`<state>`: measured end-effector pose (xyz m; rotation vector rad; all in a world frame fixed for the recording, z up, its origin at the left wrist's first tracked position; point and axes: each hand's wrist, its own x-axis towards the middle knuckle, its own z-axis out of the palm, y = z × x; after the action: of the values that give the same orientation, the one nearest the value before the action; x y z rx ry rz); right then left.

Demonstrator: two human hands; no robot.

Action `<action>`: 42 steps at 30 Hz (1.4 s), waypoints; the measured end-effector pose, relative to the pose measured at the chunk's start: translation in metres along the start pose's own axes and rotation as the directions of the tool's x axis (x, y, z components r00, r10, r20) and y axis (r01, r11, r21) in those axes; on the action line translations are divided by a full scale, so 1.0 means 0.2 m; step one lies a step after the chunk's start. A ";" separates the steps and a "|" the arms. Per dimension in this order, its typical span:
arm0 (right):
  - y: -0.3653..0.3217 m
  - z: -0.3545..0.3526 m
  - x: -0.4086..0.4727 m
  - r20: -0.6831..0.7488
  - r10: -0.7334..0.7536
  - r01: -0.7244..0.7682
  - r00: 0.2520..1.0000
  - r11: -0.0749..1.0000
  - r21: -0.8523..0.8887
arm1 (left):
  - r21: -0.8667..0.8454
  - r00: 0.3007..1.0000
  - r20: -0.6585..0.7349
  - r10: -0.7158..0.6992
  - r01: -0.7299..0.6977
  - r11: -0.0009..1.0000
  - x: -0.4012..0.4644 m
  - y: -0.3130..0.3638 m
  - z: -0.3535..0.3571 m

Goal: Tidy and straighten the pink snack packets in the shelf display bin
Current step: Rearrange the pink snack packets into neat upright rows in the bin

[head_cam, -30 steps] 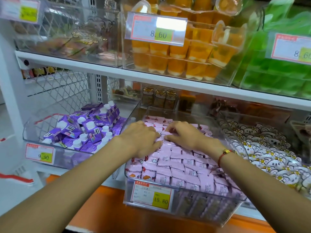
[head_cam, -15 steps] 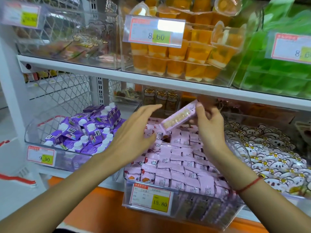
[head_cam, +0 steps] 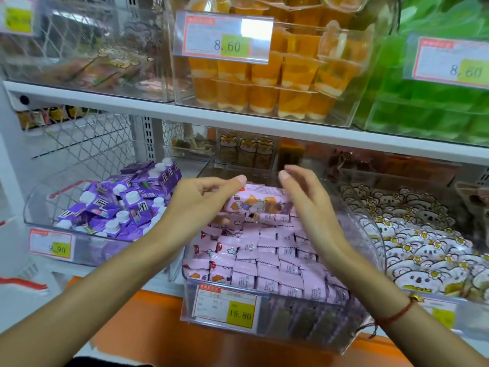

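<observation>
Single head view: worn on my head, facing forward and down, close above the clear plastic bin (head_cam: 352, 337) of pink packets.

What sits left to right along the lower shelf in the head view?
Bin of purple cartons → left hand → lifted pink packet → right hand → bin of koala-print packets.
</observation>
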<state>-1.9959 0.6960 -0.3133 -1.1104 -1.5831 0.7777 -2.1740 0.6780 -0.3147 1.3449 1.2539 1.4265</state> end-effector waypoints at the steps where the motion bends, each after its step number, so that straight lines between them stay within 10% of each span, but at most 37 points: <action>1: 0.00 0.01 -0.02 0.051 -0.124 0.128 0.991 0.989 -0.077 | -0.002 1.000 -0.005 0.018 -0.018 1.000 0.00 0.00 0.01; 5: 0.02 0.05 -0.06 0.303 -0.434 0.528 0.849 0.727 -0.439 | 0.132 0.996 -0.014 0.090 -0.088 0.987 -0.01 0.01 0.03; 9: 0.02 0.04 -0.03 0.232 -0.537 0.559 0.811 0.596 -0.576 | 0.190 0.977 -0.039 0.210 -0.199 0.961 -0.06 0.00 -0.01; 14: 0.04 0.00 0.09 -0.109 -0.201 0.176 0.973 0.963 -0.205 | 0.541 0.940 -0.056 0.336 -0.254 0.802 -0.11 -0.13 -0.14; 18: 0.10 0.04 0.20 -0.150 0.056 -0.086 0.987 0.976 -0.202 | 0.614 0.979 -0.027 0.201 -0.142 0.777 -0.10 -0.18 -0.14; 28: 0.09 0.00 0.30 0.319 -0.054 0.232 0.946 0.801 -0.551 | 0.545 0.989 -0.023 0.148 -0.112 0.831 -0.08 -0.19 -0.16; 33: 0.20 0.14 0.29 0.392 -0.050 0.360 0.919 0.515 -0.778 | 0.535 0.988 -0.023 0.150 -0.115 0.837 -0.08 -0.19 -0.16; 42: 0.19 0.10 0.30 0.503 0.207 0.318 0.839 0.564 -0.762 | 0.676 0.956 0.017 0.294 -0.228 0.701 -0.08 -0.18 -0.16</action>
<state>-2.0074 0.7666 -0.3315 -1.5621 -2.6357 0.2393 -2.2067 0.6655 -0.3507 2.0309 1.8079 1.2647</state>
